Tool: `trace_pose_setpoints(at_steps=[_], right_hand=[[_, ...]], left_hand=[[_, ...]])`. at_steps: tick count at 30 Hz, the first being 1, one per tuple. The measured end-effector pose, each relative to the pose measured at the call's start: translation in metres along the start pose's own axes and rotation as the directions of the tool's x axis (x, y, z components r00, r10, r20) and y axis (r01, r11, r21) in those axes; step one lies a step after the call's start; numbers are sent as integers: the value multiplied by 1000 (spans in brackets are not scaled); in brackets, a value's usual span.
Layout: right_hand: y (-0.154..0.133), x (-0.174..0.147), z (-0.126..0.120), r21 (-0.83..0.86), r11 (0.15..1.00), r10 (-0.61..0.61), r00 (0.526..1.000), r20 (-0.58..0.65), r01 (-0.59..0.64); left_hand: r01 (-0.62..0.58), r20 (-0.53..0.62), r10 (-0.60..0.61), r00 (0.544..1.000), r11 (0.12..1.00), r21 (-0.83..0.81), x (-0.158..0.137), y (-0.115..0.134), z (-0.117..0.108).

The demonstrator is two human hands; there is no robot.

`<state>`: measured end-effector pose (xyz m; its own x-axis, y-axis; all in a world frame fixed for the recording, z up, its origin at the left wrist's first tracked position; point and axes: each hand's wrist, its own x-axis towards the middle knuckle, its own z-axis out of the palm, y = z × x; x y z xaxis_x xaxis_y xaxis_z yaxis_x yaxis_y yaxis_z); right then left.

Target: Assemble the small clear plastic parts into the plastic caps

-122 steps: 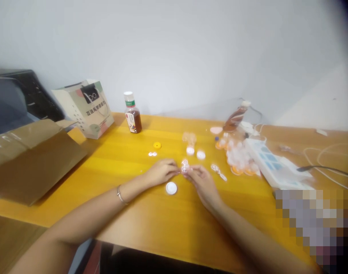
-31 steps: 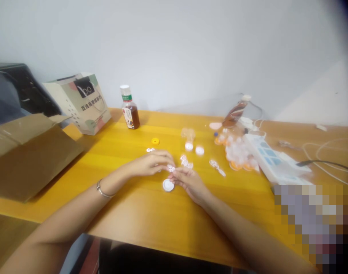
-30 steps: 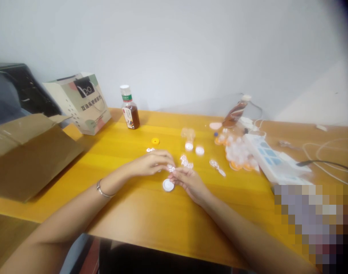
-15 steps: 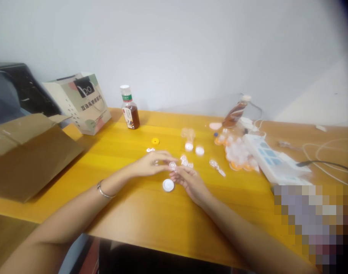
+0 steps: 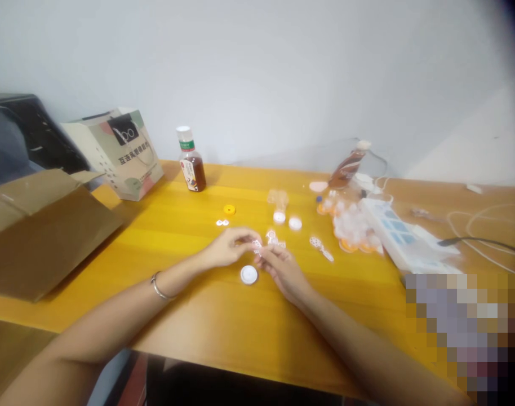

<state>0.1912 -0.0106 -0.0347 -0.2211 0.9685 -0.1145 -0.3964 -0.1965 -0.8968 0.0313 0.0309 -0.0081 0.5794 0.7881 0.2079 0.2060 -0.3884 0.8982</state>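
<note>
Between my two hands is a small white openwork piece with a reddish pattern, too small to name surely. My left hand pinches its left side with thumb and finger. From the lower right, my right hand pinches the same piece. A round white lid lies on the table just below the fingertips. Behind my right hand are similar white patterned pieces, partly hidden. Another strip of patterned pieces lies to the right. Two small white discs and a yellow round cap lie beyond my left hand.
A cardboard box and a paper bag stand at the left. A bottle of dark liquid stands behind. At the right are clear containers with orange caps, a tilted brown bottle, a white-blue package and cables.
My left fingers have closed in on the white piece, and the hand has shifted slightly right. The two small white discs behind it now show fully. My right hand has hardly moved.
</note>
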Motion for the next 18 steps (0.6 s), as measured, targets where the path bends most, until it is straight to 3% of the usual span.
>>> trace_pose_setpoints(at_steps=[6,10,14,18], right_hand=[[3,1,-5,140,987,65,990,126,-83],[1,1,-5,148,976,128,967,218,-162],[1,-1,-2,138,982,110,983,146,-130],[2,-1,-1,106,990,89,994,69,-96]], left_hand=[[-169,104,172,979,985,-44,0,4,-9],[-239,151,241,959,970,-36,-1,4,-12],[-168,101,166,981,986,17,2,-7,-15],[-138,-3,142,990,966,218,12,-22,-15]])
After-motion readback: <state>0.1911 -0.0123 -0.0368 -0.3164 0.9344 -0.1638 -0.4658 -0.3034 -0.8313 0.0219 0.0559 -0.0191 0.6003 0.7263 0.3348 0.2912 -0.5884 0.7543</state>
